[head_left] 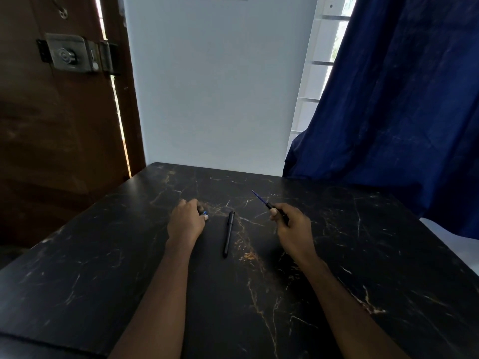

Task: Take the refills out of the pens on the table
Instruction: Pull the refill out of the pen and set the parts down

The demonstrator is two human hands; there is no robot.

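Grips a black pen barrel (277, 213) in the right hand (290, 226), right of centre in the frame, thumb and fingers curled round it. Holds it raised off the table (103, 268), tip slanting toward the upper left. From the front of the barrel, a thin blue refill (259, 197) sticking out, partly bared, its far end free in the air.

Rests the left hand (187, 221) on the table, left of centre, back of the hand up, fingers curled under. Pinches a small piece (204, 213) at the fingertips, of which only a blue end and a dark bit show; cannot tell what the piece is.

Between the two hands, flat on the table and touching neither: a whole black pen (228, 233), lying nearly straight up and down the frame, clip end toward the top.

Underneath everything, black table top veined with gold and white lines, filling the lower half of the frame.

In the upper left, a brown wooden door (51, 151) with a metal lock (70, 53). At top centre, a pale wall (215, 86). Right of that, a barred window (318, 73), half covered by a dark blue curtain (401, 99) hanging down to the table's far right edge.
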